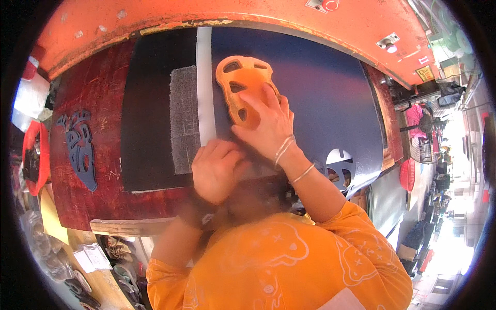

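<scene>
An orange cutting die with several openings lies on the dark blue sheet, its long side close to a white strip. My right hand grips the die's near part, thumb at the lower left and fingers across its top and right side. Close to the sheet's near edge, my left hand is closed with curled fingers, slightly blurred; whether anything is inside it is hidden. The sheet's near right corner has a cut-out hole and curls over the board's edge.
Dark blue-grey cut pieces lie on the red board at left. A black sheet bears a grey fabric patch. An orange machine beam with buttons crosses the far side. A fan stands at right.
</scene>
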`<action>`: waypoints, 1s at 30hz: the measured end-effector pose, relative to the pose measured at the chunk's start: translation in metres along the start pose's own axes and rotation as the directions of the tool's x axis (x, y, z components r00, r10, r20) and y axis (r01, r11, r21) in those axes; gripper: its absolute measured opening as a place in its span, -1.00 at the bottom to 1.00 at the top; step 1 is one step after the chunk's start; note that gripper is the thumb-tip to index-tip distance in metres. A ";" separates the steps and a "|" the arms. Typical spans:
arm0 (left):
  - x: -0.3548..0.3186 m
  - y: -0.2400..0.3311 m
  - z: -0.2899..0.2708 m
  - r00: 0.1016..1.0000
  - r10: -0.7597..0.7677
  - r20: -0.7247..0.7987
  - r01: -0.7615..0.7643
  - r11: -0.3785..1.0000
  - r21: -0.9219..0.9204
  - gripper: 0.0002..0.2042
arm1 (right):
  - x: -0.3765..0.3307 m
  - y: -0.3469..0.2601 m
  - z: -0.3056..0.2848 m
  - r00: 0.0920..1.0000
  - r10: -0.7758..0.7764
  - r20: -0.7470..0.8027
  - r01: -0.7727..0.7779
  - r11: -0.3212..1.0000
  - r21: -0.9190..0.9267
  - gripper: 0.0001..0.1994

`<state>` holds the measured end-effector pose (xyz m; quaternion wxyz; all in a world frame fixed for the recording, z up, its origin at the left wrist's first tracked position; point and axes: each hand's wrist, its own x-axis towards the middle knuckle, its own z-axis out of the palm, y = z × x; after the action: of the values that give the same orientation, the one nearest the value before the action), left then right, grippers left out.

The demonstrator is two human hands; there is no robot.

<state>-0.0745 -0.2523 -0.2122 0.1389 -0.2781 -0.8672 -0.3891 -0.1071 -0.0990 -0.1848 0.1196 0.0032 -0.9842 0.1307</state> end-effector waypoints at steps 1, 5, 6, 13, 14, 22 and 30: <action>0.001 0.000 0.000 1.000 0.009 -0.001 -0.009 1.000 -0.002 -0.82 | 0.001 0.000 0.000 0.999 0.014 0.040 -0.015 1.000 0.025 -0.34; 0.009 -0.004 0.000 1.000 0.007 0.006 -0.007 1.000 -0.009 -0.82 | 0.010 0.015 -0.009 0.992 -0.059 0.110 0.040 0.985 0.170 -0.35; 0.011 -0.004 -0.002 1.000 0.016 0.014 -0.016 1.000 -0.012 -0.82 | 0.012 0.025 -0.014 0.986 -0.128 0.108 0.099 0.966 0.241 -0.35; -0.013 0.014 -0.024 0.949 -0.310 -0.054 0.300 0.944 -0.141 -0.58 | -0.024 0.155 -0.050 0.995 0.099 -0.030 -0.102 0.986 -0.130 -0.47; -0.018 0.016 -0.022 0.939 -0.337 -0.066 0.331 0.939 -0.091 -0.53 | -0.026 0.168 -0.038 0.994 0.066 -0.088 -0.082 0.978 -0.190 -0.49; 0.004 -0.037 0.026 0.939 -0.336 -0.068 0.343 0.931 0.128 -0.48 | 0.038 0.206 -0.002 0.958 -0.048 -0.284 -0.020 0.972 -0.233 -0.60; 0.065 -0.083 0.036 0.975 -0.167 -0.149 0.188 0.973 0.138 -0.59 | 0.127 0.323 -0.095 0.605 0.645 -0.467 0.312 0.347 0.884 -0.66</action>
<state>-0.1765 -0.2457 -0.2562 0.1834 -0.1608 -0.9040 -0.3512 -0.2200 0.2411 -0.1484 0.4876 -0.1038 -0.5655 0.6570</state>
